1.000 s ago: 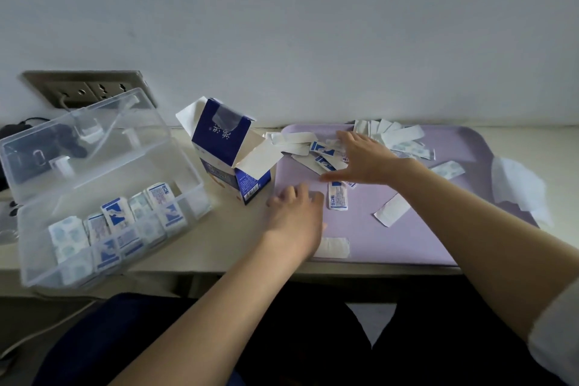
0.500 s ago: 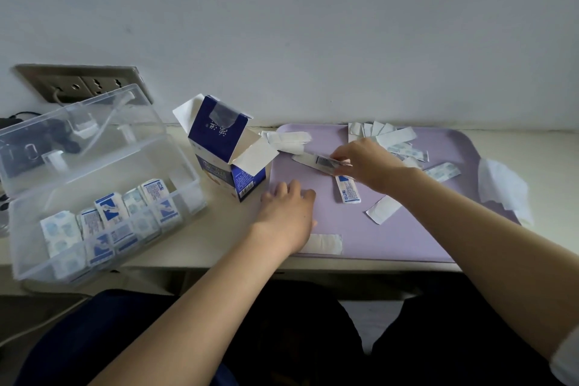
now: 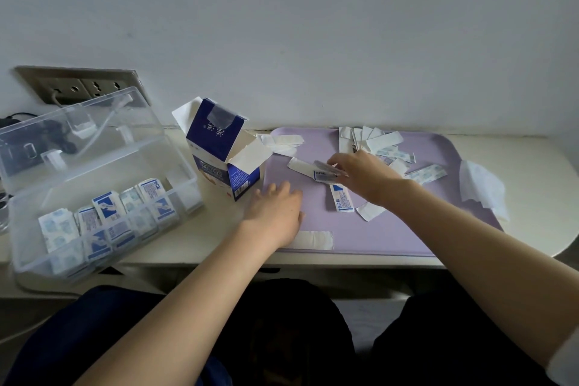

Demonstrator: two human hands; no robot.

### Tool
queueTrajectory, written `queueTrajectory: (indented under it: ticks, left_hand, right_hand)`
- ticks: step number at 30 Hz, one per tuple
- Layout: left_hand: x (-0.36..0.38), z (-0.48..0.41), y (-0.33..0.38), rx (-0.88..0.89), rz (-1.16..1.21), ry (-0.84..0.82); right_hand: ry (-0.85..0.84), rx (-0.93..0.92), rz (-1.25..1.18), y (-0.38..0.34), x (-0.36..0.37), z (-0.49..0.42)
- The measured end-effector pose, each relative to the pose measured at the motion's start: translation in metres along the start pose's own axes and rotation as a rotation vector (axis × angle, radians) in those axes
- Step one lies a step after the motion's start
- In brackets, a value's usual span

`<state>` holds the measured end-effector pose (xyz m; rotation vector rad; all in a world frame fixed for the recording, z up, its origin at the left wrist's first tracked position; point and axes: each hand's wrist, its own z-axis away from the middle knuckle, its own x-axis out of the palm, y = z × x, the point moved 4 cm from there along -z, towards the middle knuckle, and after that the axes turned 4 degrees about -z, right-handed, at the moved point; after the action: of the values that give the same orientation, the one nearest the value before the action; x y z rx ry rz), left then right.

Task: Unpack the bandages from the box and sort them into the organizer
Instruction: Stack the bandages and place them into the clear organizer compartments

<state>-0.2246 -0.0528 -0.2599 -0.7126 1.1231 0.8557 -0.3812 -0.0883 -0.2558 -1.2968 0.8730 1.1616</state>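
A clear plastic organizer (image 3: 175,185) stands open at the left, its front compartments filled with wrapped bandages (image 3: 106,213). The opened blue and white bandage box (image 3: 224,152) stands between it and a lilac tray (image 3: 391,229). Loose bandages (image 3: 385,147) lie scattered at the tray's back, and one blue-printed bandage (image 3: 341,199) lies at its middle. My right hand (image 3: 363,178) pinches a small stack of bandages (image 3: 326,173) just above the tray. My left hand (image 3: 275,210) rests flat on the tray's left edge, fingers straight.
A white bandage (image 3: 313,240) lies at the tray's front edge beside my left wrist. A crumpled white paper (image 3: 482,188) sits on the tray's right rim. Wall sockets (image 3: 75,88) with a plugged cable are behind the organizer. The table edge runs just below the tray.
My right hand, spread flat over the bandages a second ago, closed on a few and lifted them slightly. My left hand stayed on the tray's left edge.
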Motion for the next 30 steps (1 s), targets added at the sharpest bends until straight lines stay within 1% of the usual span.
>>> queueTrajectory:
  ticks: [5, 10, 16, 20, 23, 26, 28, 30]
  left_hand:
    - [0.003, 0.0, 0.001, -0.003, -0.017, -0.002]
    - [0.002, -0.002, 0.003, -0.012, -0.029, 0.002]
    - [0.004, -0.003, 0.005, -0.016, -0.04, 0.003]
    - [0.002, -0.004, 0.004, -0.025, -0.032, 0.025]
    - [-0.003, -0.006, 0.005, -0.05, 0.112, 0.141]
    - [-0.012, -0.008, 0.001, -0.123, 0.353, 0.304]
    - [-0.015, -0.009, 0.0, -0.165, 0.511, 0.328]
    - [-0.019, -0.01, 0.002, -0.183, 0.659, 0.319]
  right_hand:
    - [-0.039, 0.006, 0.013, 0.002, 0.0, 0.007]
    - [-0.061, -0.009, -0.049, 0.003, 0.006, 0.008]
    - [0.025, -0.026, 0.008, 0.006, 0.004, 0.008]
    - [0.07, -0.026, -0.037, 0.004, -0.001, 0.011]
    - [0.089, -0.029, -0.098, -0.001, -0.002, 0.014]
    - [0.181, -0.085, -0.176, -0.012, -0.007, 0.017]
    - [0.247, -0.127, -0.228, -0.023, -0.01, 0.021]
    - [0.289, -0.174, -0.298, -0.033, -0.012, 0.026]
